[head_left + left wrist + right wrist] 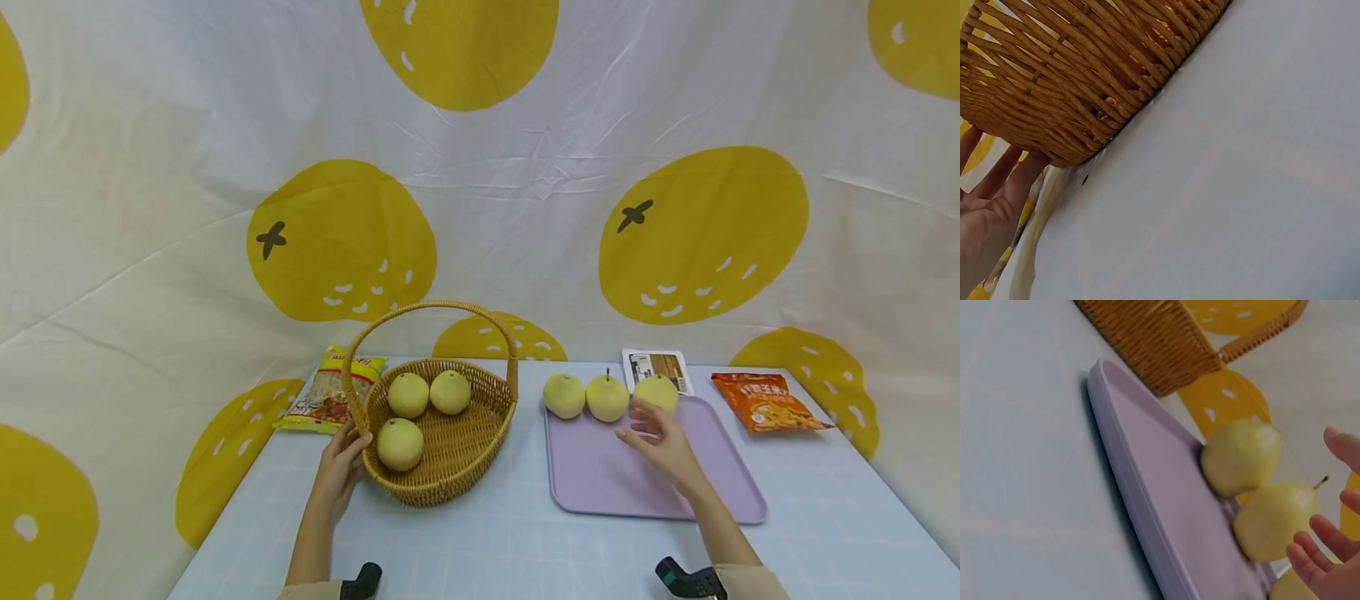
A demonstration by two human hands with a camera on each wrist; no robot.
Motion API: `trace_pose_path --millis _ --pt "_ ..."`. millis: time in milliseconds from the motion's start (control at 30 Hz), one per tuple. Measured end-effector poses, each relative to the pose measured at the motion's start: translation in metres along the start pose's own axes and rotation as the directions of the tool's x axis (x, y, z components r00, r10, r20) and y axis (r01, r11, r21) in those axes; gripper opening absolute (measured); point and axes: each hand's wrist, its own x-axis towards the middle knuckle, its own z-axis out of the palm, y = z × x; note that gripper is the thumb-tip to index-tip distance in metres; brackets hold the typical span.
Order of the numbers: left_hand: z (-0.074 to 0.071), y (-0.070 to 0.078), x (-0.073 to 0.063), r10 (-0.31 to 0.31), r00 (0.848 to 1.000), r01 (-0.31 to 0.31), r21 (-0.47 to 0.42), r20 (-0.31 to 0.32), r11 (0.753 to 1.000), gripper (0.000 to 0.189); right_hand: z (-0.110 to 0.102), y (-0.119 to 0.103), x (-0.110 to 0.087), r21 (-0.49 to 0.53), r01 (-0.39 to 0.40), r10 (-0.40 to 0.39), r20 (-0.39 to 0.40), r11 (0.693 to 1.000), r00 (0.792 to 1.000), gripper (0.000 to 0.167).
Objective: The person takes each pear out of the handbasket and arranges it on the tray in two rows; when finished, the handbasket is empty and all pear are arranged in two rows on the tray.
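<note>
A wicker basket [465, 454] with a tall arched handle stands left of centre, holding three pale yellow pears [401, 444]. At its left side my left hand [341, 467] grips the rim; the left wrist view shows the fingers [1019, 178] against the woven wall [1085, 81]. To the right lies a lilac tray [600, 475] with three more pears along its far edge: a left one [564, 396], a middle one [607, 398] with its stem up, and a right one [656, 390]. Over the tray, my right hand [663, 446] is spread close to the right pear, holding nothing.
Behind the basket's left side lies a yellow snack bag [318, 400]. A white package [656, 365] with a dark label sits beyond the tray, and an orange snack bag [765, 402] is to its right. A fruit-patterned curtain [525, 233] hangs behind the table [495, 550].
</note>
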Motion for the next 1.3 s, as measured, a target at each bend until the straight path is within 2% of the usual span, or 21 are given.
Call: trace_pose_path --millis 200,400,767,1300 --pt "-0.001 -0.001 0.000 -0.002 1.000 0.002 0.005 -0.001 1.000 0.073 0.014 -0.005 -0.002 0.071 -0.008 0.006 0.038 0.997 0.999 0.059" --pt "-0.002 -0.002 0.001 0.004 1.000 -0.004 -0.001 0.003 1.000 0.074 0.034 -0.010 -0.003 0.133 0.028 -0.043 0.107 0.991 0.993 0.057" --pt "-0.001 -0.002 0.001 0.002 1.000 -0.001 -0.023 0.009 1.000 0.074 0.065 -0.028 -0.001 0.243 0.074 -0.135 0.249 0.967 0.959 0.052" --pt "-0.002 -0.003 0.001 0.009 1.000 -0.009 -0.013 0.007 1.000 0.075 0.104 -0.060 0.012 0.334 0.158 -0.263 0.299 0.929 0.917 0.048"
